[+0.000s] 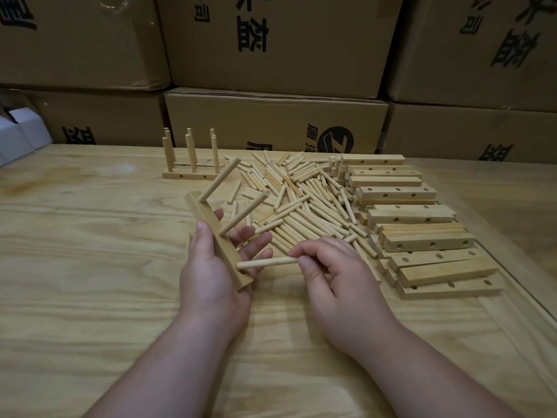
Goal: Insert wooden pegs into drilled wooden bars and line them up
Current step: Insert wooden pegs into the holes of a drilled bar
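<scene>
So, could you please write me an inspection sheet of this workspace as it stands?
Surface: pale wooden table, grain visible.
Job's things: drilled wooden bar with two pegs seated, a third light wooden peg at its lowest hole; loose peg pile; stacked drilled bars to the right; finished pegged bars standing at the back.
Clutter: white box at far left.
Grips: left hand holds the bar; right hand pinches the third peg.
Cables: nothing seen.
Surroundings: brown cardboard cartons stacked behind.
</scene>
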{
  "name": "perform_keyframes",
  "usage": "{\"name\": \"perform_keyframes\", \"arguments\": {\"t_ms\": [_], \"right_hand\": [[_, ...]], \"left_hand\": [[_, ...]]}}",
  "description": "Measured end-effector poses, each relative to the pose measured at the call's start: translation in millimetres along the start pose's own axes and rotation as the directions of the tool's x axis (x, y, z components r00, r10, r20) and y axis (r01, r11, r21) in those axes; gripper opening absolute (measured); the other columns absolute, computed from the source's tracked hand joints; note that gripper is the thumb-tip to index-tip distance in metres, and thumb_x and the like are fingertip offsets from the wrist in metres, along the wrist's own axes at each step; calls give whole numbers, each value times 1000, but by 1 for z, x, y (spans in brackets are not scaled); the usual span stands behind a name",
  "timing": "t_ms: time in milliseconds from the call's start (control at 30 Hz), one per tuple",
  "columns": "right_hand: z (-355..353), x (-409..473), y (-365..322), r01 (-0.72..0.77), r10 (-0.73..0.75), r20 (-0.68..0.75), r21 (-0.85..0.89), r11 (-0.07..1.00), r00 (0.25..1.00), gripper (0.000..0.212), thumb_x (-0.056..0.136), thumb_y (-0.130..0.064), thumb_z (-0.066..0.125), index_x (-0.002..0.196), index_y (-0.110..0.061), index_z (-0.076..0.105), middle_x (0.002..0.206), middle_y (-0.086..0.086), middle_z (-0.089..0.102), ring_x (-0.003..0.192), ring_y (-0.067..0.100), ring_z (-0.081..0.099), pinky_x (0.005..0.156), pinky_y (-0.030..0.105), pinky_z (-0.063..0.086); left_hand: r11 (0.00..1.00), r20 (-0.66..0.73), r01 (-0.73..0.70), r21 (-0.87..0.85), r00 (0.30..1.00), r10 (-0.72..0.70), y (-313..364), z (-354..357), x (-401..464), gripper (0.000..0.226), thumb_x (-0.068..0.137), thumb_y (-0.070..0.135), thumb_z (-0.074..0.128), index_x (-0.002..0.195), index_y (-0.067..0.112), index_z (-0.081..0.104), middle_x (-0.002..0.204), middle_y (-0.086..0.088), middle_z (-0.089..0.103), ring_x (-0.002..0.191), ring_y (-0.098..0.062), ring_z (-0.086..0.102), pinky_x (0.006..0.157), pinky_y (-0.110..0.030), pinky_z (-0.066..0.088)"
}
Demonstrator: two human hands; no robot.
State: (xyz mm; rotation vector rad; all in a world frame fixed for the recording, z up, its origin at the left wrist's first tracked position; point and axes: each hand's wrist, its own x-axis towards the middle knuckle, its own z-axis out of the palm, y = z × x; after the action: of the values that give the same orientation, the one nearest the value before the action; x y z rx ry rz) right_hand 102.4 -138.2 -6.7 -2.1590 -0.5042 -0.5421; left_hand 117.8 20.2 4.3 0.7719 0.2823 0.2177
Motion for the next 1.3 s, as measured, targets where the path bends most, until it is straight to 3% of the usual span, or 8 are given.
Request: {"name": "perform_keyframes", "arguments": {"t_ms": [233, 633, 833, 1033, 1200, 1300], "right_hand": [[-1, 0, -2, 0, -1, -32, -22, 1000, 999, 16, 91, -20, 55, 95, -25, 69, 88, -17, 61, 96, 4, 54, 85, 18, 41], [-4, 1, -1, -20, 25, -58, 78, 997, 998, 18, 93, -24, 56, 100, -28, 72, 94, -24, 63, 96, 2, 59, 81, 13, 42], [-6, 2, -1, -27, 28, -14, 104, 994, 999, 18, 92, -24, 58, 100, -27, 75, 86, -27, 62, 90, 3, 61, 81, 19, 45], [-11, 1, -6, 39, -42, 30, 91, 995, 999, 16, 91, -23, 61, 98, -27, 74, 78, -25, 60, 91, 4, 60, 80, 11, 41], [-12, 1, -1, -80, 68, 85, 152, 985, 994, 17, 94, -19, 63, 96, -32, 74, 77, -15, 65, 90, 4, 60, 75, 9, 40], [-12, 1, -1, -71, 60, 93, 119, 990, 994, 17, 94, -20, 64, 96, -32, 74, 81, -19, 66, 90, 4, 60, 75, 10, 40]], "left_hand": [[1000, 8, -14, 1, 1000, 14, -1, -1, 1, 32, 106, 49, 42, 121, 30, 63, 71, -3, 72, 81, -32, 78, 53, -34, 58], [993, 133, -67, 98, 990, 54, -4, 0, -1, 26, 102, 43, 51, 118, 28, 66, 75, -7, 70, 73, -26, 75, 57, -35, 61], [994, 115, -65, 89, 992, 55, -4, -2, 0, 28, 102, 44, 50, 118, 28, 68, 71, -6, 69, 74, -28, 75, 58, -34, 61], [991, 119, -82, 109, 991, 69, -5, -2, 0, 26, 102, 44, 52, 114, 27, 68, 68, -4, 68, 72, -26, 75, 56, -33, 60], [988, 135, -97, 117, 988, 81, -6, -2, -1, 29, 102, 44, 49, 115, 27, 68, 61, -4, 59, 74, -31, 76, 59, -36, 61], [984, 125, -117, 131, 987, 101, -8, -1, 0, 24, 101, 42, 52, 103, 26, 71, 60, -4, 58, 70, -27, 75, 57, -34, 61]]}}
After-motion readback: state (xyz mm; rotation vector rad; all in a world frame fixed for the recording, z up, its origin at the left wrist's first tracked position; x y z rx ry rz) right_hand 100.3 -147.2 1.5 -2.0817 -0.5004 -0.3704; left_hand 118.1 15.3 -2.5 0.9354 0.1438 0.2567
